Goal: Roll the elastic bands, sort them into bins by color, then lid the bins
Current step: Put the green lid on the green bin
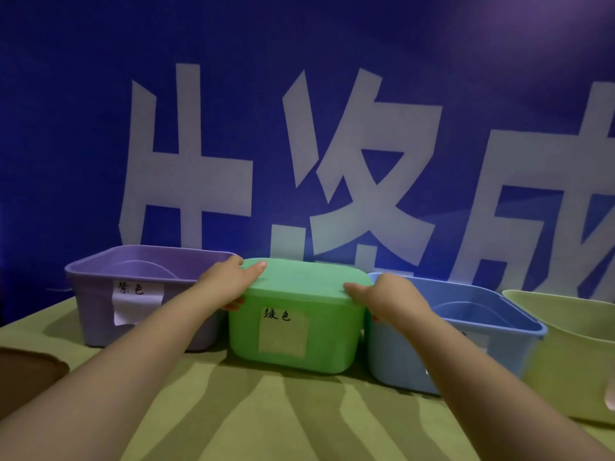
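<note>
Fingers [233, 307] of left hand [226, 281] and right hand [392, 294] pinch the green lid [309, 281] by its ends, seating it on the green bin [332, 344].

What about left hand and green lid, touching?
Touching. Head view: the left hand has its thumb on the green lid, with its fingers curled under the lid's edge.

Lidded green bin [327, 349] stands between open purple bin [96, 314] and blue bin [512, 354].

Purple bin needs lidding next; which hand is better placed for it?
Left. The left hand grips the green lid's edge beside the purple bin; the right hand is by the blue bin.
</note>
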Demonstrator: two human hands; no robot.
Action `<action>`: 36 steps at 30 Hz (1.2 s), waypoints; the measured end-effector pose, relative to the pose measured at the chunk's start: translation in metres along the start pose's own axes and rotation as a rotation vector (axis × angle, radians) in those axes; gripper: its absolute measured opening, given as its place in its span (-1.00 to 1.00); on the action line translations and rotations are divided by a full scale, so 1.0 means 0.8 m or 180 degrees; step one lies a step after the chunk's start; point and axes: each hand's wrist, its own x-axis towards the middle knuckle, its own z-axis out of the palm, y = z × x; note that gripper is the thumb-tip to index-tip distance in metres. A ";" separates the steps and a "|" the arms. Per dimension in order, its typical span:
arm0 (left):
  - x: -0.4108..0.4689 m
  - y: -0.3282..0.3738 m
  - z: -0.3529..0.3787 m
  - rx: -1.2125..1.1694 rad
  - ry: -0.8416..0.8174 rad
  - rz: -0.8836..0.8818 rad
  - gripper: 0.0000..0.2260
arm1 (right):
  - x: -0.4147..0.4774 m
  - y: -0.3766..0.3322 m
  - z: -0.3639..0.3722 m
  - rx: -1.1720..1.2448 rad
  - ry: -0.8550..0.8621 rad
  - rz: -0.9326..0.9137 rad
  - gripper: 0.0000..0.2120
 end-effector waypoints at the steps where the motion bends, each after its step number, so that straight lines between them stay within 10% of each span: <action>1: 0.003 0.000 0.002 0.0107 0.0018 -0.0004 -0.45 | -0.002 -0.002 -0.002 0.0138 -0.0151 -0.0040 -0.47; 13: 0.001 -0.013 0.018 0.0791 0.0502 0.0269 -0.41 | -0.002 -0.007 0.018 -0.1309 0.0521 -0.0724 -0.50; 36: -0.012 -0.017 0.003 0.1865 -0.0014 0.0945 -0.31 | -0.008 0.017 0.029 -0.1349 0.0530 -0.1536 -0.42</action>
